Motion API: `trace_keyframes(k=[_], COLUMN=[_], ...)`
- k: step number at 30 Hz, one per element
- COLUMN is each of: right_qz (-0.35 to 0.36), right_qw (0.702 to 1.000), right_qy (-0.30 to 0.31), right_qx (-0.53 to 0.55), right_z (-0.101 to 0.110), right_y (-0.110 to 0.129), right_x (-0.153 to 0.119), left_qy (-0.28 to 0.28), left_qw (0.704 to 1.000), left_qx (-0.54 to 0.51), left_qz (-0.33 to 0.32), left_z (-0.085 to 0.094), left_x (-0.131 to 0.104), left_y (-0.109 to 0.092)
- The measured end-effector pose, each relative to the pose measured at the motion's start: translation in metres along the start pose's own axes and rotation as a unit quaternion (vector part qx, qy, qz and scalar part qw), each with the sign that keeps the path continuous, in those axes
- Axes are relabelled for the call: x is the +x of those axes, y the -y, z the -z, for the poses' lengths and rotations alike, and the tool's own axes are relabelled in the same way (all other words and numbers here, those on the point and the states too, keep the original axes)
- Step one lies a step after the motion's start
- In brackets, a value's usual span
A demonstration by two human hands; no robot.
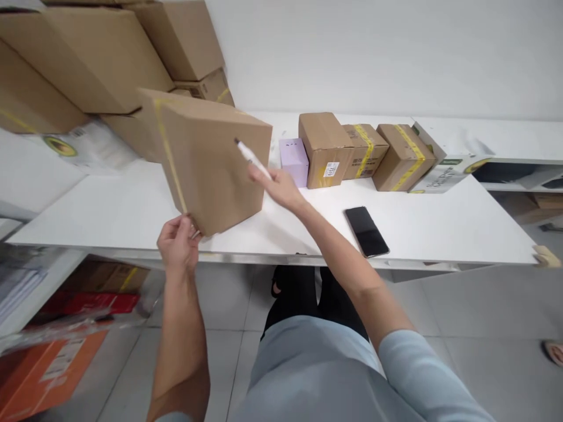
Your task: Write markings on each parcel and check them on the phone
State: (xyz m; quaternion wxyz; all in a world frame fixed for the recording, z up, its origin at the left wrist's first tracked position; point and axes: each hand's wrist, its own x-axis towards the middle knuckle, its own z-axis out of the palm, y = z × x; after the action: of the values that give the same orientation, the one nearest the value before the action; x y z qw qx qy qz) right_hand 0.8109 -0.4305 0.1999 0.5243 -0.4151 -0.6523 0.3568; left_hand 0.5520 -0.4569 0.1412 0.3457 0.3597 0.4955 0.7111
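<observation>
A large brown cardboard box (220, 170) with yellow tape along its left side stands tilted at the front left of the white table (290, 228). My left hand (179, 239) grips the box's lower left corner, its fingers partly under the edge. Between the fingers of my right hand (279, 184) is a white marker (253, 158), its dark tip pointing up and left in front of the box's face. Just behind the right hand sits a small purple box (294, 161). A black phone (366, 231) lies to the right of my right forearm.
Along the back of the table stand a taller brown box (325, 146), two taped boxes (364, 151) (404, 157) and a white printed carton (453, 170). Large cartons (105, 58) are stacked at the back left. An orange box (53, 372) is low at the left. A person's foot (553, 351) shows at right.
</observation>
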Motion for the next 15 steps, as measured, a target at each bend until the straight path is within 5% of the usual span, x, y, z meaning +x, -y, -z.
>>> trace_keyframes(k=[2, 4, 8, 11, 15], right_qz=[-0.013, -0.007, 0.016, 0.042, 0.092], right_qw=[0.999, 0.986, 0.938, 0.934, 0.945], right_qy=[-0.043, -0.166, -0.347, -0.350, -0.301], right_qx=[-0.004, 0.003, -0.002, -0.050, -0.086], right_z=[-0.006, 0.002, 0.045, 0.076, 0.092], right_y=[-0.012, -0.024, -0.028, -0.010, 0.011], right_x=[-0.013, -0.021, -0.007, 0.021, 0.049], left_qy=[0.001, -0.005, 0.028, 0.113, 0.123], left_qw=[1.000, 0.999, 0.999, 0.988, 0.976], left_qx=[0.007, 0.017, 0.038, 0.074, 0.176], left_qz=[-0.016, -0.032, 0.025, 0.081, -0.043], left_z=[-0.012, -0.023, -0.044, -0.054, -0.059], left_x=[0.000, 0.002, 0.010, 0.025, 0.069], left_y=[0.005, 0.007, 0.006, 0.009, 0.011])
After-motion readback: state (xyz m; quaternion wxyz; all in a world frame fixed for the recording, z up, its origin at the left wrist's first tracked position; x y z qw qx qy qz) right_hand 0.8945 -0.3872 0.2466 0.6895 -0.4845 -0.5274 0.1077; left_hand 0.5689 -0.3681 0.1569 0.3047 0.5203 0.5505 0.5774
